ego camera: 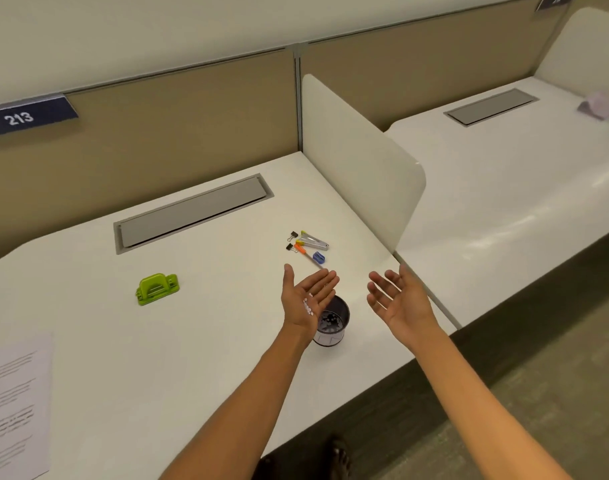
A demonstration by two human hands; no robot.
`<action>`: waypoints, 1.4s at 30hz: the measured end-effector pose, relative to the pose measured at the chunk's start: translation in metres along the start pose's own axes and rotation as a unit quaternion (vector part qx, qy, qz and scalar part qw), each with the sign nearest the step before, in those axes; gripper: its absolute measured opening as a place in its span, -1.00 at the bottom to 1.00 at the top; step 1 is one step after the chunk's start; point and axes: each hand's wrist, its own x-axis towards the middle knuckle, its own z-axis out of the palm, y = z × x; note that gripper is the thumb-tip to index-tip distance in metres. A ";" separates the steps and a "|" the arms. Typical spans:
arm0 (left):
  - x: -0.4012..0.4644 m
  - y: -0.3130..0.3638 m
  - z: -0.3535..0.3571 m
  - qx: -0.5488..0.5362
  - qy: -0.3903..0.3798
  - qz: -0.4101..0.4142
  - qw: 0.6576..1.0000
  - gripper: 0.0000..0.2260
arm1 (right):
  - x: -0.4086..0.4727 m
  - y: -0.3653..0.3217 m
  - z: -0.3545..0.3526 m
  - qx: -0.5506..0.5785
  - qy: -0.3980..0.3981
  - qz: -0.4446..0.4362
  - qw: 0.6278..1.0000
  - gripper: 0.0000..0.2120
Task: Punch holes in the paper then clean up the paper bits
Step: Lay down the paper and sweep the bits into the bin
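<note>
Left hand (pixel 308 299) flat, grip wide, small white paper bits (pixel 308 307) on its palm above the dark round cup (pixel 332 323); right hand (pixel 398 299) wide, empty.

desk (pixel 192 341): smooth glossy white | hole punch (pixel 157 288): glossy green plastic

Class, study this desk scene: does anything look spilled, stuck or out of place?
Yes. A few white paper bits cling to the palm of the open left hand, held above the small cup where other bits already lie. Nothing else stands out; the green hole punch sits upright on the desk.
</note>
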 end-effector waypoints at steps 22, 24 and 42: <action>-0.017 -0.005 0.021 0.066 -0.054 -0.019 0.996 -0.27 | -0.001 0.091 -0.006 -0.707 -0.181 -0.358 0.582 -0.40; -0.020 -0.001 0.024 0.072 -0.068 -0.019 0.995 -0.19 | 0.001 0.099 -0.019 -0.725 -0.151 -0.323 0.590 -0.37; -0.036 -0.002 0.027 0.115 -0.051 -0.030 0.992 -0.18 | -0.005 0.104 -0.031 -0.777 -0.129 -0.325 0.523 -0.31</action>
